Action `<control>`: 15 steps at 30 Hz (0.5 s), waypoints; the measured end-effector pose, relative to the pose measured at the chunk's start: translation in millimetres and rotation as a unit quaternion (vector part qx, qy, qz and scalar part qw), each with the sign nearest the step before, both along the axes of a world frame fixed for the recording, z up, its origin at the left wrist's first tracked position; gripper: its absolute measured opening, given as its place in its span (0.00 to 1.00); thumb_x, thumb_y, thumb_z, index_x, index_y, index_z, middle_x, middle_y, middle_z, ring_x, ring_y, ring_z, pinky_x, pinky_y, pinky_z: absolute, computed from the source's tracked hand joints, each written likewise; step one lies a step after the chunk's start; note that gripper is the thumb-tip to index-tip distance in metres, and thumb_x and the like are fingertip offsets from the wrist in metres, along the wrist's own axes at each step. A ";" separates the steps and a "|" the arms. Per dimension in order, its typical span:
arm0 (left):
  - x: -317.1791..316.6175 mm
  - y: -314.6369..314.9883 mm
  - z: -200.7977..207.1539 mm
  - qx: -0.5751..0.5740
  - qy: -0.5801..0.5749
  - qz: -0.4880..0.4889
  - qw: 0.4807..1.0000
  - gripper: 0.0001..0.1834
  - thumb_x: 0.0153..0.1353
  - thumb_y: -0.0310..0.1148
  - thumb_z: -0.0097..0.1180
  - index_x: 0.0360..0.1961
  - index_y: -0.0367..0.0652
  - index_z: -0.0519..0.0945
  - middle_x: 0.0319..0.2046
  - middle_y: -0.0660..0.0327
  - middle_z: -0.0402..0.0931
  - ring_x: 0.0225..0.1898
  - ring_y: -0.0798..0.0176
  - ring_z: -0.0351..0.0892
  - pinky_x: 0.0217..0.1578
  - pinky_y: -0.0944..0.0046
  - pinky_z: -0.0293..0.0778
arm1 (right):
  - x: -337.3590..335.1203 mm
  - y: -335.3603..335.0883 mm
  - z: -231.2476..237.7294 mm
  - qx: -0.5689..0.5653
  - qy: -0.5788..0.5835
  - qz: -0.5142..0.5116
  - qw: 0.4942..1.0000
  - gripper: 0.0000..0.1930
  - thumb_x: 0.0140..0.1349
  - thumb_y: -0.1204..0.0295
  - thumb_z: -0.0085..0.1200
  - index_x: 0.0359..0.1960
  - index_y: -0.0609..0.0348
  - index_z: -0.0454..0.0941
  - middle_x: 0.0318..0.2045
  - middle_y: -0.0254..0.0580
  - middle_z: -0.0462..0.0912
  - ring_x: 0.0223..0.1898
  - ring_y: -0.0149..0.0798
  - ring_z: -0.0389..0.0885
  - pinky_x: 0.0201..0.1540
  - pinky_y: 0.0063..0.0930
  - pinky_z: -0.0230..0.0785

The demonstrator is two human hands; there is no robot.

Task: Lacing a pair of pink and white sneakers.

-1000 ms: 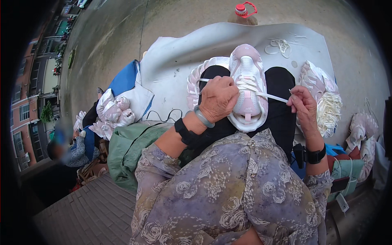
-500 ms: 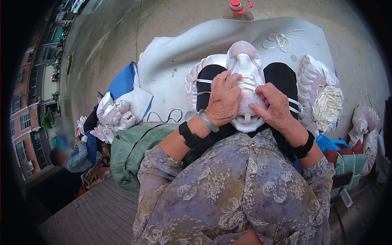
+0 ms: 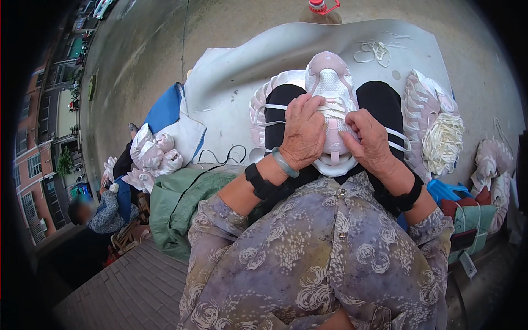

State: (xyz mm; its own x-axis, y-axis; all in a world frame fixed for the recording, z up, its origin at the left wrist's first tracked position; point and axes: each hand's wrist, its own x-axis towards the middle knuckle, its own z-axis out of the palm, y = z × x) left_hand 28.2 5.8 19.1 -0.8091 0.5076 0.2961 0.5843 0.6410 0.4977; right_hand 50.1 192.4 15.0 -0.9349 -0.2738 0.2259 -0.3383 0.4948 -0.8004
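Note:
A white and pale pink sneaker (image 3: 331, 82) rests between my knees, its toe pointing away from me. White shoelace (image 3: 333, 108) crosses its upper part, and long loose ends hang out on both sides, over my dark trousers. My left hand (image 3: 302, 132) curls over the sneaker's left edge, fingertips at the lace rows. On the opposite edge my right hand (image 3: 372, 142) is closed, thumb and forefinger pinched together by the eyelets. What lies exactly between those fingertips is hidden, though lace comes out beside that hand. The pink tongue shows between both hands.
Stacked pink-white shoe parts and a bundle of cream laces (image 3: 441, 137) lie at right. A loose lace (image 3: 376, 53) lies on the pale sheet (image 3: 236, 82). Shoe parts (image 3: 154, 154) and a green cloth (image 3: 176, 214) are at left, near another person (image 3: 107, 214).
My hands stay at the lacing, with the right fingers shifting slightly at the sneaker's right edge. The whole view has moved a little.

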 end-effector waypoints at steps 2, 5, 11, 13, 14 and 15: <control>0.0 -1.1 -0.3 0.023 -0.006 -0.019 1.000 0.07 0.44 0.26 0.52 0.27 0.38 0.71 0.48 0.51 0.65 0.53 0.43 0.59 0.54 0.46 0.53 | 0.5 -0.1 -0.4 0.000 -0.004 -0.004 1.000 0.14 0.46 0.76 0.56 0.35 0.58 0.68 0.28 0.44 0.70 0.29 0.47 0.73 0.30 0.34 0.66; 0.1 -1.7 -1.4 0.045 -0.044 -0.033 0.997 0.06 0.45 0.27 0.53 0.27 0.39 0.72 0.48 0.51 0.65 0.54 0.44 0.59 0.55 0.46 0.52 | 1.0 -0.8 -1.3 -0.010 -0.010 -0.007 1.000 0.14 0.46 0.76 0.55 0.35 0.58 0.67 0.28 0.44 0.70 0.28 0.46 0.73 0.30 0.34 0.66; -1.1 2.1 -3.6 0.044 -0.040 -0.022 0.998 0.06 0.47 0.28 0.54 0.27 0.40 0.73 0.50 0.51 0.65 0.55 0.44 0.59 0.55 0.46 0.52 | 0.9 -6.0 0.3 0.019 0.065 -0.015 0.998 0.13 0.46 0.79 0.53 0.36 0.58 0.70 0.26 0.43 0.69 0.28 0.45 0.73 0.28 0.34 0.66; -2.0 -0.8 -1.7 0.023 -0.013 -0.018 0.999 0.07 0.47 0.28 0.54 0.28 0.39 0.72 0.50 0.49 0.65 0.55 0.44 0.59 0.55 0.47 0.53 | 1.2 -6.9 2.7 0.056 0.072 -0.021 0.996 0.12 0.45 0.79 0.52 0.35 0.58 0.72 0.25 0.42 0.68 0.28 0.44 0.73 0.27 0.33 0.66; -3.0 -5.3 0.3 0.059 -0.056 -0.033 0.996 0.07 0.47 0.26 0.55 0.29 0.38 0.72 0.51 0.48 0.65 0.55 0.43 0.61 0.55 0.50 0.55 | 0.9 -7.7 3.6 0.058 0.074 -0.016 0.995 0.12 0.45 0.79 0.52 0.35 0.58 0.72 0.25 0.42 0.68 0.28 0.44 0.73 0.27 0.33 0.66; -3.9 -8.6 1.9 0.092 -0.099 -0.048 0.990 0.08 0.48 0.24 0.55 0.30 0.37 0.71 0.52 0.46 0.65 0.54 0.43 0.63 0.54 0.53 0.58 | 0.6 -8.3 4.6 0.064 0.074 -0.019 0.995 0.12 0.44 0.79 0.52 0.34 0.58 0.72 0.25 0.41 0.68 0.28 0.44 0.73 0.27 0.33 0.67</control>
State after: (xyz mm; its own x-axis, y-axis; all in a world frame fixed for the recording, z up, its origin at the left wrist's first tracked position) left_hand 24.3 -2.8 21.0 -0.8116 0.5369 0.2303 0.5165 0.4754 0.7122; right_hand 50.6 184.1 19.6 -0.9044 -0.2740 0.3271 -0.4265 0.6039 -0.6734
